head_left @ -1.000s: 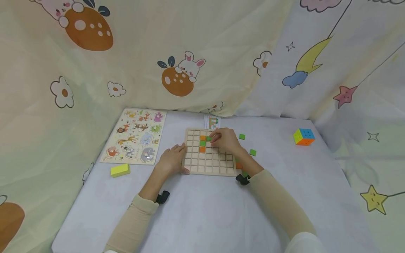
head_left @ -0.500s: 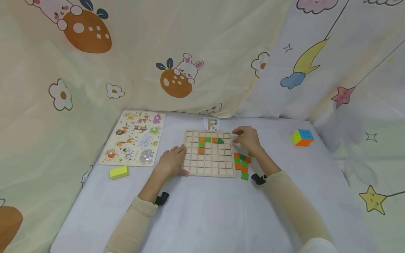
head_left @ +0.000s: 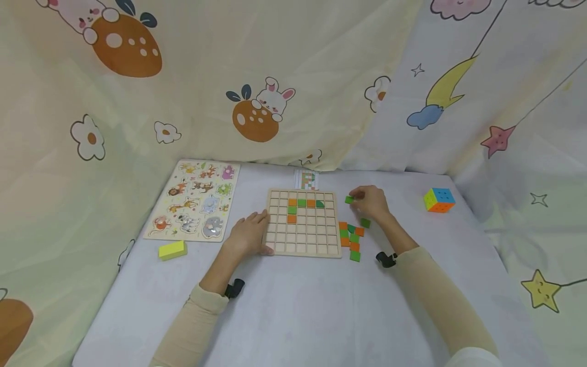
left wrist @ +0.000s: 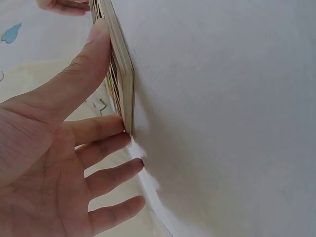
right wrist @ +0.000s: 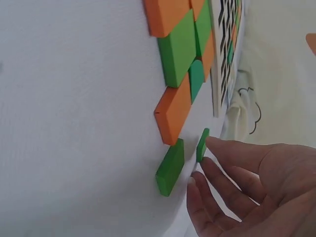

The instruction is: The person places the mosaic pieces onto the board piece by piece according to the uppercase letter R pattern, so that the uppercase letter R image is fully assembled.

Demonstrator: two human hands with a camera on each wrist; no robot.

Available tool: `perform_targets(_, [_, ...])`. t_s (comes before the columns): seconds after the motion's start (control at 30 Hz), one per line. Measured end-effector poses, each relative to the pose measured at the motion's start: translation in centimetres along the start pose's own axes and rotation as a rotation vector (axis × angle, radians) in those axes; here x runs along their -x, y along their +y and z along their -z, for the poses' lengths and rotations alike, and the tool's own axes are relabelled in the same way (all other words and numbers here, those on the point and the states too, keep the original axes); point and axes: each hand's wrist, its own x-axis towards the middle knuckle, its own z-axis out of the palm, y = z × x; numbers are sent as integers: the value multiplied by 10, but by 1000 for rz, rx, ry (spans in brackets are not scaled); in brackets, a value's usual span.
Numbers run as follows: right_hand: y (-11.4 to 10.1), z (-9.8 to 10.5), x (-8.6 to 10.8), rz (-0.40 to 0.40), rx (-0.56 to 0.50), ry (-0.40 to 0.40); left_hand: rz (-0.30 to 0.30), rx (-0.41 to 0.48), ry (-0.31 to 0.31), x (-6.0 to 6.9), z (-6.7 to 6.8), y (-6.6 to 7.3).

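Observation:
The wooden grid board (head_left: 302, 232) holds several orange and green tiles in its upper part, with a dark green piece (head_left: 320, 204) at the right end of their row. My left hand (head_left: 249, 233) rests along the board's left edge, fingers straight, the thumb on its near corner; in the left wrist view the hand (left wrist: 59, 143) touches the board's side (left wrist: 127, 94). Right of the board, my right hand (head_left: 370, 203) pinches a green tile (head_left: 349, 200). The right wrist view shows this tile (right wrist: 202, 145) between the thumb and fingers of the hand (right wrist: 252, 182).
Loose orange and green tiles (head_left: 355, 238) lie beside the board's right edge, one green tile (head_left: 365, 223) a little apart. A pattern card (head_left: 306, 180) lies behind the board. An animal puzzle (head_left: 192, 201) and a yellow block (head_left: 172, 250) are on the left, a colourful cube (head_left: 439, 200) far right.
My right hand has moved right from over the board to the green tile and pinches it. An orange tile and the dark green piece now show in the top row. The left hand stays put.

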Motion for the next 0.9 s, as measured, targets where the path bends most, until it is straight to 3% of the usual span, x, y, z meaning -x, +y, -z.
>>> perform_targets(0.37, [3, -5, -1, -24, -15, 34, -6, 6, -4, 0, 0, 1])
perform_targets(0.6, [-5, -10, -4, -32, 42, 83, -2, -24, -3, -1, 1, 2])
perform_targets(0.9, [-18, -8, 2, 45, -104, 109, 6, -27, -5, -1, 2, 2])
